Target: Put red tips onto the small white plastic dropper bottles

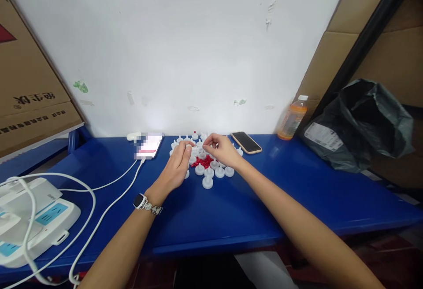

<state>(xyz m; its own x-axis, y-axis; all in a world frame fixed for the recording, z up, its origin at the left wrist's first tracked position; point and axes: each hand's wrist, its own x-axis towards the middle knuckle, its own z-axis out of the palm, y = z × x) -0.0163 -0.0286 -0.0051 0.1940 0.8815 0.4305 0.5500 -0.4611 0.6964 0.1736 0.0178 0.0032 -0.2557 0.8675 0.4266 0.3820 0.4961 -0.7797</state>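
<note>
We see both hands meeting over a cluster of white caps (208, 173) at the far middle of the blue tabletop (231, 209), with small red pieces (202, 162) heaped among them. The left hand (178, 165) is curled, thumb and forefinger closed on one cap (189, 146) just above the cluster. The right hand (223, 150) has its fingertips pinched narrow right beside it; whatever sits between them is too small for us to make out. The hands cover part of the cluster, so its full spread is hidden. A watch (140, 201) sits on the left wrist. A phone (246, 142) lies just right of the caps, and another (149, 146), its screen blurred, lies to their left. A power strip (36, 218) is cut off at the left edge.
</note>
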